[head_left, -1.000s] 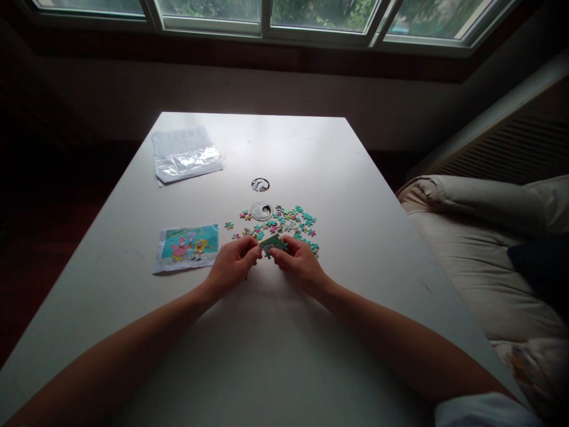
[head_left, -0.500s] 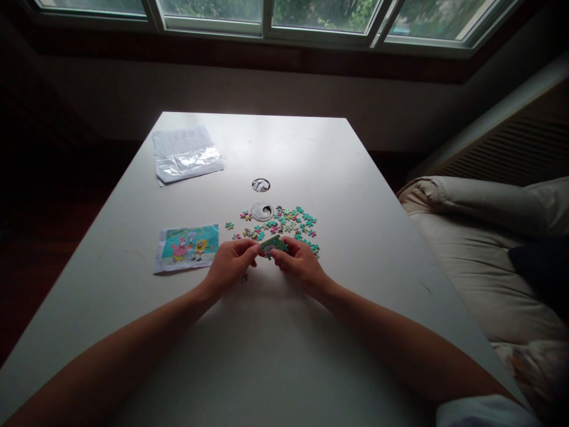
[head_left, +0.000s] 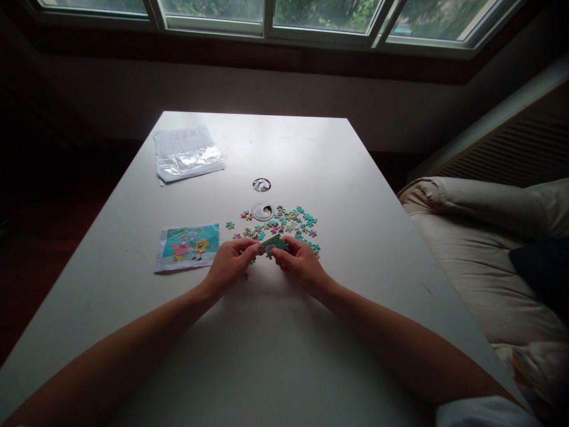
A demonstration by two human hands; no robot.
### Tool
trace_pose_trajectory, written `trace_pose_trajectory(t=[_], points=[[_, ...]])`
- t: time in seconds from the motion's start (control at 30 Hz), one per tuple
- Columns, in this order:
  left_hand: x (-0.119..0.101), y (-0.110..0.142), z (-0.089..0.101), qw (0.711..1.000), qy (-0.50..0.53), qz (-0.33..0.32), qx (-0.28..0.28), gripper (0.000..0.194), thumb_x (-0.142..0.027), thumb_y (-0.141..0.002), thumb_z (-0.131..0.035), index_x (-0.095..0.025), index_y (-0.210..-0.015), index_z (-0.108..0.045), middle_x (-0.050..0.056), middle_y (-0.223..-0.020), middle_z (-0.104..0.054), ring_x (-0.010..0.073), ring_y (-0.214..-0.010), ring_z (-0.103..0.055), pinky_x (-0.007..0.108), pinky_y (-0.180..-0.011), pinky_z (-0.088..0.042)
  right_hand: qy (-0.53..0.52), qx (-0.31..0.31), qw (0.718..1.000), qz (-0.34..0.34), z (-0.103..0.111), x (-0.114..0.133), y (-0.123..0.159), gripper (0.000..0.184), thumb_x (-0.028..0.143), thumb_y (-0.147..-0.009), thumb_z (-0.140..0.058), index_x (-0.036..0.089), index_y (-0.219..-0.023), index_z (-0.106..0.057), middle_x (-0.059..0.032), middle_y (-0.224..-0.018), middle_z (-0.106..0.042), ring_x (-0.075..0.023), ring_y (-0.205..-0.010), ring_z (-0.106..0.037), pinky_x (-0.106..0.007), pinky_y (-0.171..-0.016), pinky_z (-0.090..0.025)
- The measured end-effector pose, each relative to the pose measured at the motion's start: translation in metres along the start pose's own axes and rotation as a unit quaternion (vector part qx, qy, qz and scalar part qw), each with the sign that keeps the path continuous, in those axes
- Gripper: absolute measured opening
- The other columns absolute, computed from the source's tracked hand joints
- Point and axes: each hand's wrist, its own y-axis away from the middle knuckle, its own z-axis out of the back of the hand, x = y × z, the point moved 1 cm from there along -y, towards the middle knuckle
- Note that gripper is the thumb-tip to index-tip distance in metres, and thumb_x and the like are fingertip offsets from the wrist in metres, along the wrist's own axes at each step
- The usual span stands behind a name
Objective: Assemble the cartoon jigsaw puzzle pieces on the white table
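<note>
Between my two hands, a little above the white table, is a small joined section of green jigsaw puzzle pieces [head_left: 273, 244]. My left hand [head_left: 232, 261] pinches its left end with thumb and forefinger. The right end is gripped by my right hand [head_left: 301, 261], the thumb lying over the front. Loose jigsaw pieces [head_left: 288, 222], mostly teal with some pink and yellow, are scattered just beyond my hands. One stray piece [head_left: 245, 276] lies below my left fingers. To the left rests a picture packet [head_left: 190, 247] with cartoon figures on a teal ground.
On the white table [head_left: 377, 249], a round metal grommet cover [head_left: 262, 211] sits among the pieces, with a round hole [head_left: 262, 185] behind it. Papers in a clear plastic sleeve [head_left: 190, 155] lie at the far left. A beige sofa [head_left: 480, 261] stands along the right.
Both hands keep their hold on the joined pieces almost without moving. The whole view has shifted very slightly.
</note>
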Motion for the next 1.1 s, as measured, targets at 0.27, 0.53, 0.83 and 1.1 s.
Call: trace_pose_trajectory(t=[0.27,0.53,0.83,1.1], points=[[-0.0001,0.0004,-0.0003,1.0,0.006,0.013,0.009,0.035,-0.049,-0.091,-0.062,-0.016,-0.084,-0.072,-0.002,-0.064,-0.056,0.0103,-0.059,-0.046,0.023,-0.054,-0.032,-0.008,-0.006,1.0,-0.005,-0.0004,0.0001,0.0001,0.026,0.041,-0.081,-0.074,0.019,-0.084,-0.06,0.0052,-0.063,-0.055,-0.0082,-0.053,-0.045,-0.023,-0.05,-0.034],[0.001,0.0013,-0.0007,1.0,0.019,0.015,0.006,0.031,-0.045,-0.091,-0.063,-0.017,-0.088,-0.073,0.0,-0.068,-0.063,0.011,-0.061,-0.053,0.023,-0.057,-0.04,0.003,-0.013,1.0,0.001,0.0006,-0.0025,-0.0007,0.027,0.042,-0.081,-0.073,0.019,-0.084,-0.06,0.0049,-0.064,-0.055,-0.0083,-0.053,-0.045,-0.023,-0.05,-0.035],[-0.0007,0.0023,-0.0042,0.992,0.113,0.062,0.008,0.028,-0.043,-0.085,-0.069,-0.016,-0.095,-0.069,0.003,-0.075,-0.073,0.0113,-0.061,-0.06,0.022,-0.057,-0.046,-0.012,-0.011,1.0,0.003,-0.0001,-0.0018,-0.0002,0.026,0.041,-0.082,-0.073,0.02,-0.084,-0.058,0.0049,-0.064,-0.057,-0.0091,-0.054,-0.048,-0.023,-0.051,-0.038],[-0.006,0.0025,-0.0056,0.99,0.118,0.072,-0.009,0.031,-0.04,-0.075,-0.077,-0.016,-0.094,-0.07,0.003,-0.076,-0.073,0.0123,-0.064,-0.062,0.023,-0.06,-0.048,-0.019,-0.023,1.0,0.001,-0.0009,-0.0017,-0.0002,0.028,0.042,-0.081,-0.074,0.019,-0.083,-0.058,0.0045,-0.064,-0.058,-0.0087,-0.053,-0.048,-0.023,-0.051,-0.038]])
